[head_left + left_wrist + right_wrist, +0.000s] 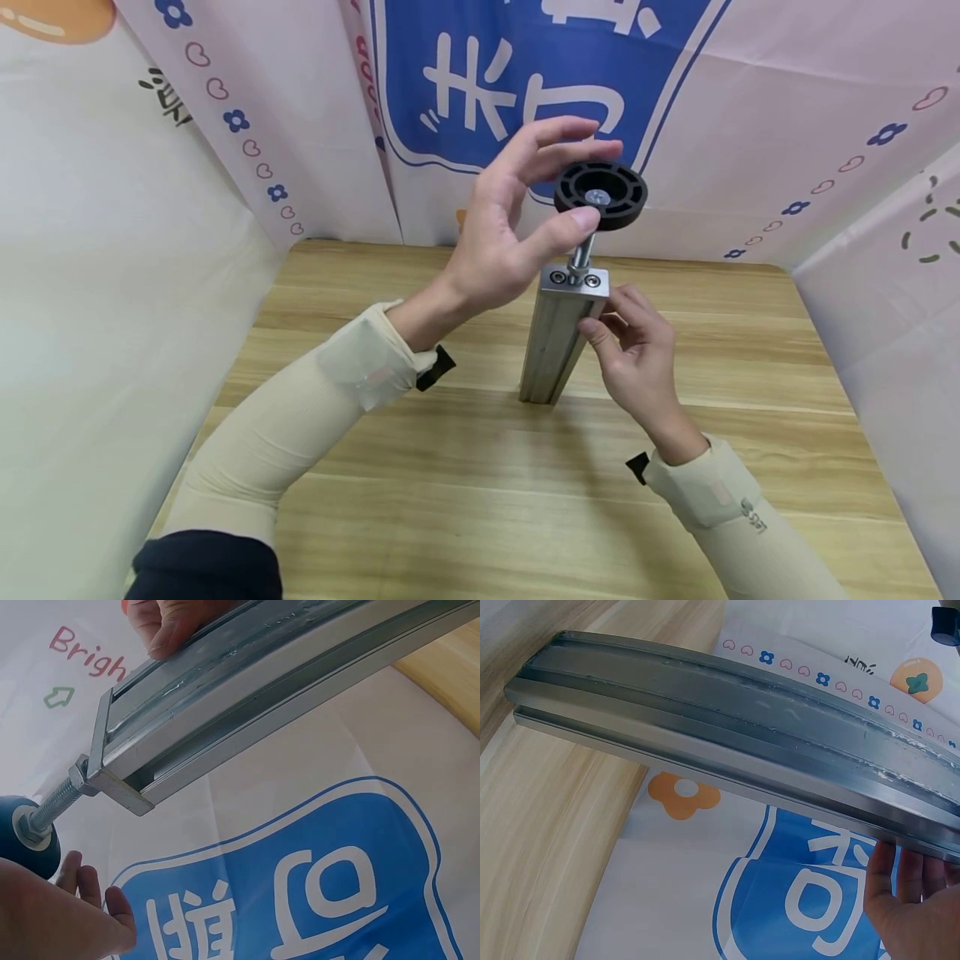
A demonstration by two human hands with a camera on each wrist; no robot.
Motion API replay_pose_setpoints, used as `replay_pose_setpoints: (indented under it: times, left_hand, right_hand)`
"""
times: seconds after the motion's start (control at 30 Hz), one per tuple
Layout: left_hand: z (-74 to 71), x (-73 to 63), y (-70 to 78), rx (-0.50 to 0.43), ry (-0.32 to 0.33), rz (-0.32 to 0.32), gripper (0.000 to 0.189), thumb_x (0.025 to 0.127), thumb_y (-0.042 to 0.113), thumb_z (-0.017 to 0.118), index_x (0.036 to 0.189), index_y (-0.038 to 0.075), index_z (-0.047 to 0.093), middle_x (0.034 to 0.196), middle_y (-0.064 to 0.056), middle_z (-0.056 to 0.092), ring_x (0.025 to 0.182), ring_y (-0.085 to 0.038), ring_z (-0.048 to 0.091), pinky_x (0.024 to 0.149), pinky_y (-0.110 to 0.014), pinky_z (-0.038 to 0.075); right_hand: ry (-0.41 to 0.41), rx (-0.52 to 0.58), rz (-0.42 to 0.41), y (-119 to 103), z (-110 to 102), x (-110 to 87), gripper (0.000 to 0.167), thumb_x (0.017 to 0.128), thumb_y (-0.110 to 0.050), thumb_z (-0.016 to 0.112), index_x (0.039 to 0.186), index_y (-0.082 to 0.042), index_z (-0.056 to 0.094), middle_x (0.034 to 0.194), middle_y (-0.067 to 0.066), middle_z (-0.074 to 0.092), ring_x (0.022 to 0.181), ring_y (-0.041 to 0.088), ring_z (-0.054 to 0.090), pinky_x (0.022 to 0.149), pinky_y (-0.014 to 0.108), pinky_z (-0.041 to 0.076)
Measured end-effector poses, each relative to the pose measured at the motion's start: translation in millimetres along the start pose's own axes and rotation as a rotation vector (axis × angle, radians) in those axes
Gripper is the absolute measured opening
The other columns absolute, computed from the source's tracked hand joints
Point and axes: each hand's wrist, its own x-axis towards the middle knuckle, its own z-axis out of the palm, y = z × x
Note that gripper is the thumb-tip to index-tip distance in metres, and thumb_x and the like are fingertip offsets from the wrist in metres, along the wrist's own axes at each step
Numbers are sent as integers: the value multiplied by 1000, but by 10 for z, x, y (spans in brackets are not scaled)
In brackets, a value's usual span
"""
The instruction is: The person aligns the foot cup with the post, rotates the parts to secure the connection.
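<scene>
A silver aluminium profile [553,346] stands upright on the wooden table. An end plate [574,282] with two bolts caps its top. From that plate rises a threaded stud [56,802] with a nut, carrying a round black levelling foot [600,196]. My left hand [510,208] holds the foot at its rim, thumb on the near side and fingers reaching round the far side. Lower down, my right hand [637,350] grips the profile near its top, thumb on the near edge and fingers behind. The right wrist view shows those fingers [911,877] under the profile's edge.
Printed white cloth walls [750,125] surround the table on the back and both sides. The wooden tabletop [450,500] stretches out in front of the profile. A blue printed sign [465,75] is on the back cloth.
</scene>
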Motion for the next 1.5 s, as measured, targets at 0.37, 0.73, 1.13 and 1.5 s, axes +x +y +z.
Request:
replay_pose_setpoints:
  times: [0.37,0.73,1.13,1.5]
  left_hand:
    - [-10,6,67,149,64,-61,69,79,18,82,138,-4,53,134,-15,66,125,-11,58,108,-28,43]
    - [15,0,71,176,106,-96,72,75,18,90,135,-2,56,117,-11,68,112,-11,59,104,-28,44]
    - [13,-11,56,144,101,-67,65,78,14,85,132,-6,55,119,-15,74,113,-11,64,102,-26,42]
    - [7,-31,13,60,72,-42,56,84,12,76,132,-9,54,123,-22,74,116,-14,68,103,-26,42]
  right_hand:
    - [-8,7,-6,14,-7,-11,36,90,10,72,125,17,67,98,-9,63,86,6,59,75,17,56]
    - [-9,-7,4,10,-6,-17,36,91,8,72,125,17,67,100,-10,64,88,5,61,77,16,57]
    - [-12,-1,-7,17,-6,-13,37,92,2,74,126,16,67,101,-10,64,88,6,60,76,16,57]
    - [-6,-4,-3,16,-4,-13,36,91,3,74,124,16,68,100,-9,64,87,6,60,75,16,56]
